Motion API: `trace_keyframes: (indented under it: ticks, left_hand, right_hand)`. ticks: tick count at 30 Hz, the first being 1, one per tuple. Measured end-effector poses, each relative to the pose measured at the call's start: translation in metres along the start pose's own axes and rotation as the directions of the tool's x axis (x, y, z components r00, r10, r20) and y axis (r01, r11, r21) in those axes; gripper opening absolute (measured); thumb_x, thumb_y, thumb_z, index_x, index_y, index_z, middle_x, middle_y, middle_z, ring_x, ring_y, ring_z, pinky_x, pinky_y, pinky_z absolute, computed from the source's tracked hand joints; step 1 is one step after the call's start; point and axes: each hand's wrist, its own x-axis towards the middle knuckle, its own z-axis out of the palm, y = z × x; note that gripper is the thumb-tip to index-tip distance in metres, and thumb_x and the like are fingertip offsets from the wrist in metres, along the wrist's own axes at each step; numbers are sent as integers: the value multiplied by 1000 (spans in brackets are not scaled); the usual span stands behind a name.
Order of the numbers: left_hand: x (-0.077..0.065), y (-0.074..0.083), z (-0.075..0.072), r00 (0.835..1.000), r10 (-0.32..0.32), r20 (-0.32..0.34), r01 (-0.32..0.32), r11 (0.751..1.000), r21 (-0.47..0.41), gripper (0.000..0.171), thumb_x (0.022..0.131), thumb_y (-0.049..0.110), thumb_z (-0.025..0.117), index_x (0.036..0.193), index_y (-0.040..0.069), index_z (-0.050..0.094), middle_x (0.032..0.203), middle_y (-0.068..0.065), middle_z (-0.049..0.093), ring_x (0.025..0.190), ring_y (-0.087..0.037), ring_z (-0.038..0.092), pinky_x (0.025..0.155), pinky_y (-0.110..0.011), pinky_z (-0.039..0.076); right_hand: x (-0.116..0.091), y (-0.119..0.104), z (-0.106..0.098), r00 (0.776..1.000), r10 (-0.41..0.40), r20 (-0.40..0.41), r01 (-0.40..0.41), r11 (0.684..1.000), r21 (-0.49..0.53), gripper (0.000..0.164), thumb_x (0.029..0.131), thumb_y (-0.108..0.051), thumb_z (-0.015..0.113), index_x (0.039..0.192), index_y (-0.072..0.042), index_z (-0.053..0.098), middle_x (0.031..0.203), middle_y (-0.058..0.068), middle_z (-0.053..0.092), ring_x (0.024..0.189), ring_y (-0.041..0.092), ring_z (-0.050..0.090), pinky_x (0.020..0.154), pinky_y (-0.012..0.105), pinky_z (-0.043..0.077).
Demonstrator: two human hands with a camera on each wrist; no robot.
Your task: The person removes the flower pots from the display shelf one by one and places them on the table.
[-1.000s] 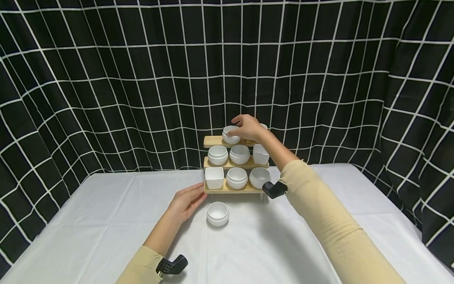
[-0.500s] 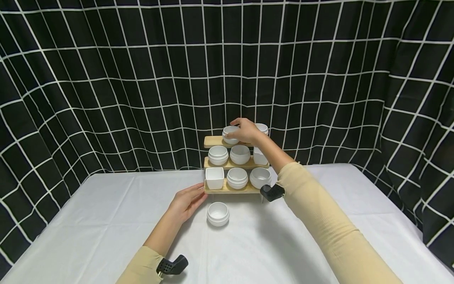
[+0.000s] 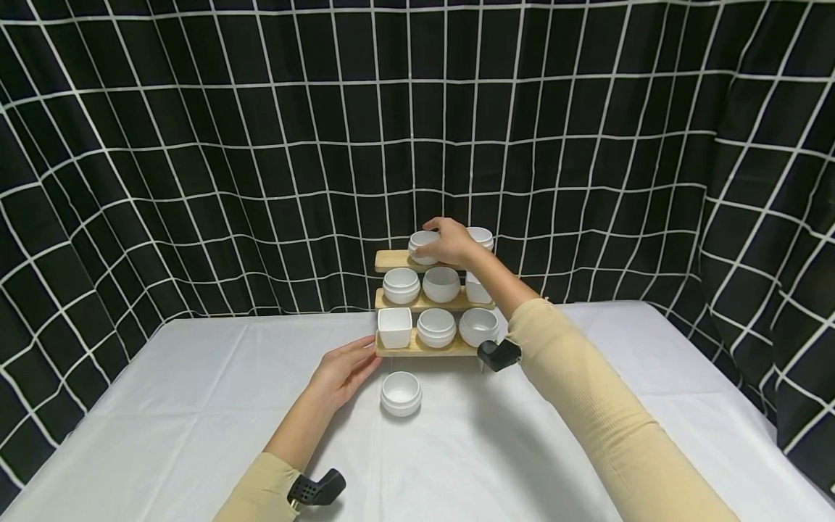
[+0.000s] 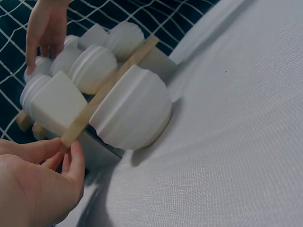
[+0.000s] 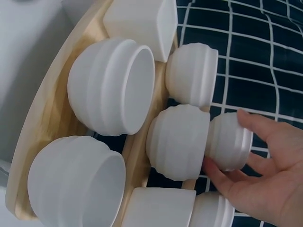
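Note:
A three-tier wooden stand point(image 3: 427, 351) bears small white bowls on each tier. My right hand point(image 3: 452, 243) reaches to the top tier and grips a round white bowl point(image 5: 230, 142) there, thumb on one side and fingers on the other. At the stand's lower left, my left hand point(image 3: 343, 372) pinches the end of the bottom board point(image 4: 78, 125) between thumb and fingers. Another round bowl point(image 3: 401, 394) stands on the tablecloth in front of the stand, just right of the left hand.
Beside the gripped bowl, a round bowl point(image 3: 481, 236) sits at the top tier's right. A square bowl point(image 3: 394, 328) stands at the bottom tier's left end, a round one point(image 3: 441, 283) mid-stand. A black gridded curtain point(image 3: 280, 145) hangs behind the white-clothed table point(image 3: 215, 384).
My right hand has lowered slightly over the top-tier bowl and its forearm has shifted a little left, showing more of the right-hand bowl. My left hand stays at the board's end.

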Motion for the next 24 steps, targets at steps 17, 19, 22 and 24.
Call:
trace_keyframes:
  ticks: [17,19,22,24]
  left_hand:
    - [-4,1,0,1000,6,18,-6,1000,14,44,105,-8,54,148,-14,49,152,-33,49,107,-16,68,105,-25,59]
    - [-3,1,0,1000,-1,16,1,1000,12,44,106,-8,52,149,-14,48,153,-34,49,103,-14,68,106,-25,59]
    - [-3,1,0,1000,3,26,-3,1000,7,44,107,-8,51,150,-15,45,153,-35,47,98,-11,68,105,-24,59]
    - [-3,2,0,1000,5,26,-5,1000,4,44,107,-8,51,150,-16,45,153,-35,47,96,-10,68,104,-23,60]
  right_hand:
    - [-5,-6,-13,1000,-28,-14,27,999,-33,67,97,-20,75,153,3,47,153,26,49,130,36,52,104,39,56]
    - [-6,-7,-14,1000,-23,-17,22,999,-22,66,97,-20,75,153,2,48,152,26,50,127,35,53,99,36,57]
    - [-8,-7,-16,1000,-21,-16,21,1000,1,66,97,-19,75,154,2,48,151,26,50,127,35,55,101,36,61]
    - [-10,-8,-18,999,-28,-18,28,1000,-2,66,97,-19,75,153,2,48,152,26,50,128,35,55,103,37,61]
